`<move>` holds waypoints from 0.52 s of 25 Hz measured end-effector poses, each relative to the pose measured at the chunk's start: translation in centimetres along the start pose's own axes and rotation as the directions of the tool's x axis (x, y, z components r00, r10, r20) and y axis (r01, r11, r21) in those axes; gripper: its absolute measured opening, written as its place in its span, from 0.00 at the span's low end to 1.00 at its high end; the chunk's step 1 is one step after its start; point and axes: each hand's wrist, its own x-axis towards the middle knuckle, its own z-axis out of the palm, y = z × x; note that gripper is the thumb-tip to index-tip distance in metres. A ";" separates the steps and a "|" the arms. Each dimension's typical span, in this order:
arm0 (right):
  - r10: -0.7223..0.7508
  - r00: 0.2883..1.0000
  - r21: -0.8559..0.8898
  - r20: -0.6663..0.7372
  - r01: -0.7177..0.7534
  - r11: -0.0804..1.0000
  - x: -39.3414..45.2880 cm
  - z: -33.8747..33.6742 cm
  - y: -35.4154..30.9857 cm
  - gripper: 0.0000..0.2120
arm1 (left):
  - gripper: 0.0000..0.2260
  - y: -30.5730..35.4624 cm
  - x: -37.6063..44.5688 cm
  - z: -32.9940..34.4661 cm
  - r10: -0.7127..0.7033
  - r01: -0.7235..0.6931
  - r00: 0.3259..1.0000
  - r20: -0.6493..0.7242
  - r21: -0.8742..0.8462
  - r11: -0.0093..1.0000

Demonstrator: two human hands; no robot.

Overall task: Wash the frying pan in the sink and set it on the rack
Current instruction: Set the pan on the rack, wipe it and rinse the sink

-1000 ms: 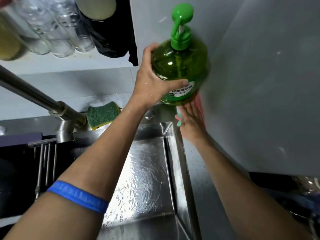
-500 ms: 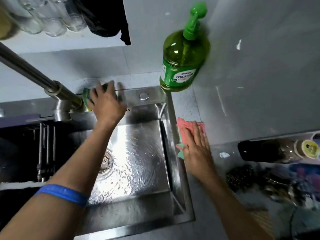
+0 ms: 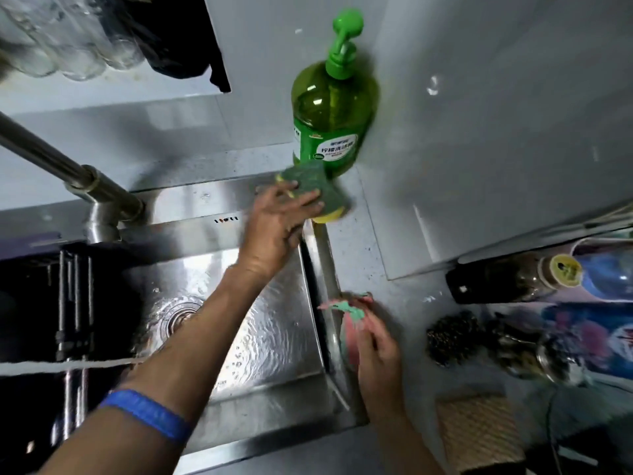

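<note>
Searching the view for the frying pan finds nothing that can be told as one; the dark left part of the sink (image 3: 270,378) is too dim to read, apart from some upright metal bars (image 3: 73,303) there. The steel basin is wet, with its drain (image 3: 178,318) near the middle. At the basin's far right corner the left hand (image 3: 277,224) grips a green and yellow sponge (image 3: 313,192), fingers curled over its top, and a blue band (image 3: 147,414) circles that forearm. Just behind the sponge a green pump bottle of dish soap (image 3: 330,108) stands upright on the counter against the wall. On the basin's right rim the right hand (image 3: 375,351) has its fingers curled round a bunched pink and teal cloth (image 3: 352,315). The faucet (image 3: 68,173) reaches in from the basin's far left side. Right of the basin on the counter lie a dark scouring ball (image 3: 452,337), a woven mat (image 3: 479,430) and a dark bottle (image 3: 507,281) on its side.
</note>
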 end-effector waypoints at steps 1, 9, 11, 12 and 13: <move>0.112 0.993 0.151 -0.044 -0.105 0.983 -0.2 0.0 -0.8 0.13 | 0.14 0.9 0.6 2.0 0.028 -0.027 0.995 0.098 -0.016 1.000; 0.567 0.804 0.783 0.177 -0.464 0.413 -0.8 -0.5 -1.5 0.28 | 0.18 7.1 -2.4 2.7 -0.495 0.603 0.784 0.374 -0.271 0.750; 0.577 0.782 0.756 0.234 -0.520 0.398 -0.8 -0.2 -2.0 0.22 | 0.17 11.2 -7.0 0.0 -0.519 0.837 0.542 0.661 -0.485 0.255; 0.576 0.776 0.733 0.255 -0.544 0.409 -1.1 0.3 -2.9 0.20 | 0.16 12.5 -9.6 -0.7 -0.487 0.857 0.477 0.732 -0.510 0.073; 0.567 0.770 0.690 0.293 -0.580 0.432 -1.6 1.1 -3.7 0.17 | 0.15 13.1 -11.9 -1.3 -0.525 0.839 0.438 0.729 -0.541 -0.052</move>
